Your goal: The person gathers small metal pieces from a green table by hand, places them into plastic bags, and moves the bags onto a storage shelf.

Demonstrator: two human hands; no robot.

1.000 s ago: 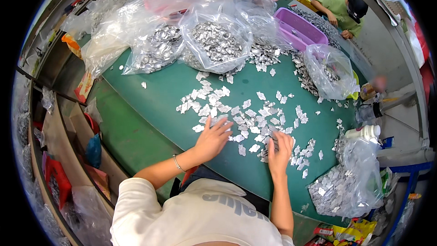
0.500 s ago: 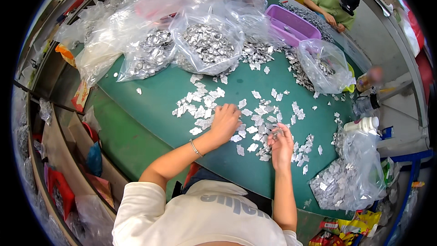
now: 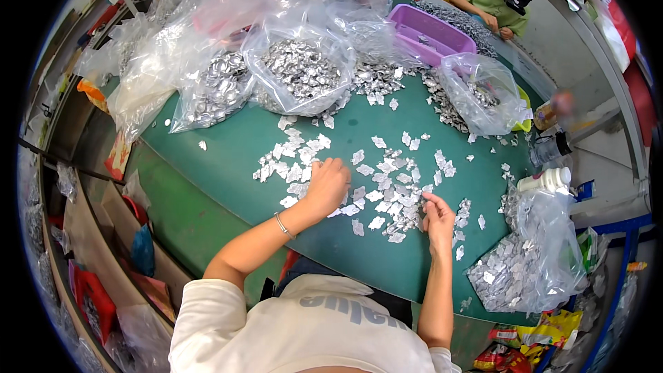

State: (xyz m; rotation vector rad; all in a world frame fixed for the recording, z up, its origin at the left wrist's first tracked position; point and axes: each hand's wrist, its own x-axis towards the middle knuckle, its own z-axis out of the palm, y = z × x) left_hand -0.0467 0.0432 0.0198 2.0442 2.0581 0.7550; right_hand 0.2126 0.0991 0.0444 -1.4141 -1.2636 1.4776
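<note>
Many small flat silver metal pieces with wavy outlines lie loose before me, in a left cluster (image 3: 280, 169) and a middle cluster (image 3: 394, 197). My left hand (image 3: 327, 188), with a bracelet on its wrist, is between the two clusters, low over the table. Its fingers are bent together and point down; what lies under the fingertips is hidden. At the right edge of the middle cluster, my right hand (image 3: 439, 221) is half curled, thumb and fingers drawn together. Its fingertips are beside the pieces, and anything between them is too small to make out.
Clear plastic bags of shiny metal pieces (image 3: 304, 69) stand at the back of the green table (image 3: 228, 166). A purple basket (image 3: 431, 38) lies behind, near a person in green (image 3: 494, 0). At right are another filled bag (image 3: 511, 269) and a white bottle (image 3: 545, 179).
My right hand has turned from palm-up, with fingers raised around small pieces, to curled fingers at the pile's edge. My left hand has shifted only slightly. The whole view has moved a little.
</note>
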